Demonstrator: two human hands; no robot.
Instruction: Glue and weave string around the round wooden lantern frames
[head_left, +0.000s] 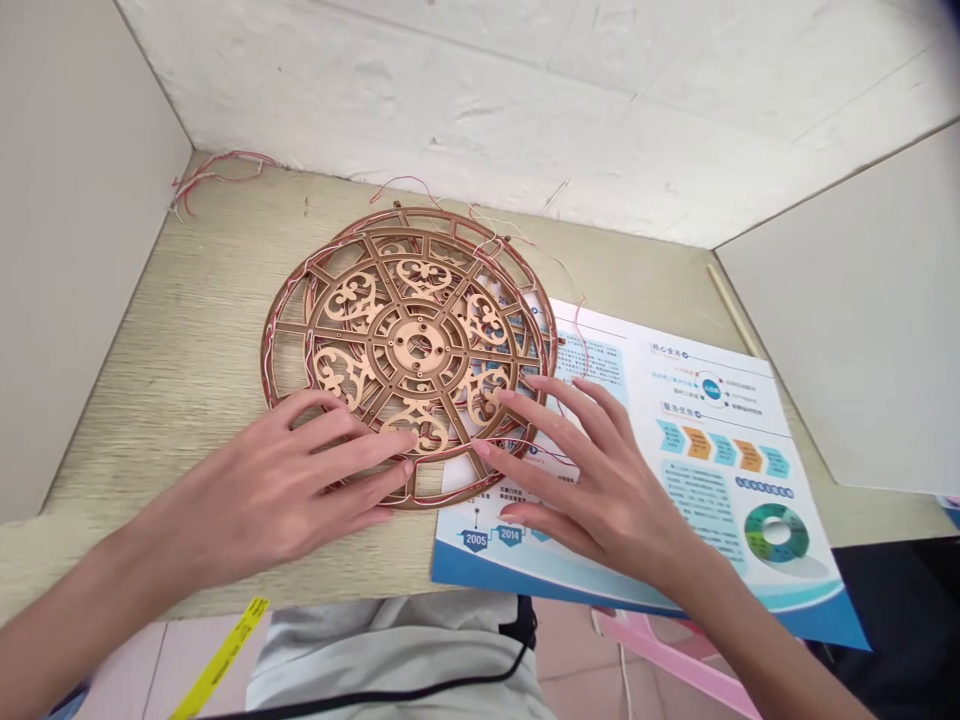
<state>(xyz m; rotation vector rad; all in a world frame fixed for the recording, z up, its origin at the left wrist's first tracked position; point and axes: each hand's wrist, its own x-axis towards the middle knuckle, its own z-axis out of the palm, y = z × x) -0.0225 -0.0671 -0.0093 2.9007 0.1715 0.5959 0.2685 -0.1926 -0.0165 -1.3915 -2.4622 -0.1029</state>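
Observation:
Two bronze-coloured round openwork frames lie stacked and slightly offset. The upper frame (421,346) has a spoked ring, heart-shaped scrollwork and a round hub, and red and white wires (450,494) run along its rim. My left hand (292,480) rests over the frame's lower left edge, fingers stretched out and fingertips on the rim by the wires. At the lower right edge my right hand (592,470) is spread open, its fingertips touching the rim and close to loose red wires (536,447). The lower frame (529,262) shows only at the top and upper right.
Under the frames and my right hand lies a printed leaflet (720,440), overhanging the table's (202,330) front edge. Loose wires (217,172) lie in the back left corner. Panels stand left and right (862,300), with a white wall (450,90) behind. A yellow strip (225,655) hangs below.

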